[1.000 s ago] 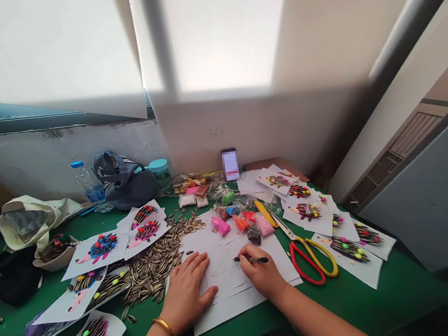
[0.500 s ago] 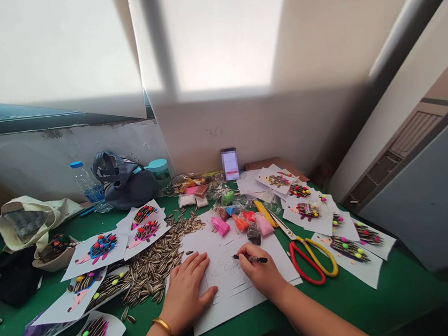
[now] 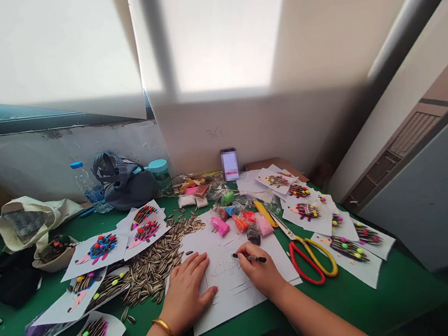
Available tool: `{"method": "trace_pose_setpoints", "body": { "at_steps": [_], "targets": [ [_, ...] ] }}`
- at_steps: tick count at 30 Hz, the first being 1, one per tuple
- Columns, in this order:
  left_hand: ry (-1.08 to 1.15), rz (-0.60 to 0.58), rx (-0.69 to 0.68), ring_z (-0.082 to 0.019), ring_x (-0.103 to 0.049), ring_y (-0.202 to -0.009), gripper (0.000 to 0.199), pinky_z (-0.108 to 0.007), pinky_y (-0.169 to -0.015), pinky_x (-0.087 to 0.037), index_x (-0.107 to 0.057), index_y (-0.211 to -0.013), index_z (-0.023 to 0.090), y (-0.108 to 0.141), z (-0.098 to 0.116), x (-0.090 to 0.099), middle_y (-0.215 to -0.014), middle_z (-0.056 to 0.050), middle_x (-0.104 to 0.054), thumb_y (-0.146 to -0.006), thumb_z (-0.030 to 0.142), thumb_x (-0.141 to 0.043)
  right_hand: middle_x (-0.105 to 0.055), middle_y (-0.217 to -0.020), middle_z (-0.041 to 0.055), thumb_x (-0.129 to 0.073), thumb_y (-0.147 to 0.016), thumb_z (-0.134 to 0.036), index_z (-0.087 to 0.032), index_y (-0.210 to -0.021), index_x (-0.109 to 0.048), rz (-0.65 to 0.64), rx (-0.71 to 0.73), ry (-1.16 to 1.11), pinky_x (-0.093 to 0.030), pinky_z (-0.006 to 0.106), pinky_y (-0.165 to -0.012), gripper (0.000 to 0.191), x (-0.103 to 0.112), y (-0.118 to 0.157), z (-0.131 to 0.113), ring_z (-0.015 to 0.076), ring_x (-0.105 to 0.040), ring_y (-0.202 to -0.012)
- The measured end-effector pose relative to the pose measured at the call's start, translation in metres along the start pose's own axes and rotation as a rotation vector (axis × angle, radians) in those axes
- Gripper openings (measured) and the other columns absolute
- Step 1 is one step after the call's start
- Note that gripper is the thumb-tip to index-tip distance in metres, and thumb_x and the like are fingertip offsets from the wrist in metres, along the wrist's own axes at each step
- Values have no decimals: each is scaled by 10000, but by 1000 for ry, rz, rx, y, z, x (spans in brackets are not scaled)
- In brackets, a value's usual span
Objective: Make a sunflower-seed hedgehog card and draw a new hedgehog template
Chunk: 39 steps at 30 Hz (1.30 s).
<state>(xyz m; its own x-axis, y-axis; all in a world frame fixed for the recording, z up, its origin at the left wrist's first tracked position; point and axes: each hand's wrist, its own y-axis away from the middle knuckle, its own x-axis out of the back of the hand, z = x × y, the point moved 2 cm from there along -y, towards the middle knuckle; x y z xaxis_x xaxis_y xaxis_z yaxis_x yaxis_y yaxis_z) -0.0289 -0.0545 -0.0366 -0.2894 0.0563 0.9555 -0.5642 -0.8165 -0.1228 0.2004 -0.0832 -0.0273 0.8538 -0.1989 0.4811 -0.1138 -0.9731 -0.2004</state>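
Note:
White paper [image 3: 228, 310] lies in front of me, bearing a faint outline drawing [image 3: 225, 265] of a rounded animal with a pointed snout and short legs. My left hand [image 3: 191, 290] rests flat on the paper's left side, fingers spread and holding nothing. A black pen [image 3: 254, 258] is gripped in my right hand [image 3: 262, 274], its tip at the upper right of the drawing. Striped sunflower seeds [image 3: 150, 268] are heaped left of the paper. Colored clay packets [image 3: 240, 222] sit at the paper's far edge.
Scissors [image 3: 306, 250] with red and yellow handles lie right of the paper. Finished hedgehog cards [image 3: 309, 209] flank both sides. A phone [image 3: 230, 164] stands at the wall; a bottle [image 3: 89, 189], dark bag [image 3: 129, 184] and teal-lidded jar [image 3: 160, 172] are back left.
The pen tip and my right hand have shifted very slightly left over the drawing. My left hand has stayed in place.

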Motion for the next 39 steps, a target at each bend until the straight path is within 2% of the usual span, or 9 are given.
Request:
{"method": "trace_pose_setpoints", "body": {
  "at_steps": [6, 13, 20, 39],
  "targets": [
    [-5, 6, 4, -308, -409, -1342, 570, -474, -1052, -333, -524, -1347, 288, 0, 0, -1, -1434, -50, -517, -812, 457, -621, -679, -837, 17, -490, -892, -286, -223, -914, -642, 12, 23, -22, -475, 278, -722, 165, 0, 0, 2, 182, -630, -791],
    [-20, 10, -5, -311, -409, -1344, 575, -480, -1045, -331, -510, -1352, 298, 0, -1, -1, -1442, -40, -511, -811, 457, -625, -681, -833, 11, -503, -885, -282, -229, -891, -638, -9, -17, 12, -458, 274, -702, 145, -1, 0, 1, 184, -631, -795],
    [-32, -5, -6, -309, -398, -1351, 577, -483, -1047, -324, -503, -1359, 282, -1, -1, -1, -1455, -42, -496, -821, 463, -612, -676, -883, 23, -490, -898, -293, -222, -942, -629, 3, 6, -22, -463, 288, -755, 162, -1, -1, 4, 189, -627, -841],
    [-25, -4, -3, -310, -407, -1342, 580, -484, -1048, -328, -511, -1355, 282, 0, -1, -2, -1443, -39, -509, -813, 453, -623, -621, -762, -2, -484, -871, -257, -225, -827, -595, 12, -22, -25, -429, 278, -681, 124, -1, -2, 6, 184, -588, -744]
  ]
}}
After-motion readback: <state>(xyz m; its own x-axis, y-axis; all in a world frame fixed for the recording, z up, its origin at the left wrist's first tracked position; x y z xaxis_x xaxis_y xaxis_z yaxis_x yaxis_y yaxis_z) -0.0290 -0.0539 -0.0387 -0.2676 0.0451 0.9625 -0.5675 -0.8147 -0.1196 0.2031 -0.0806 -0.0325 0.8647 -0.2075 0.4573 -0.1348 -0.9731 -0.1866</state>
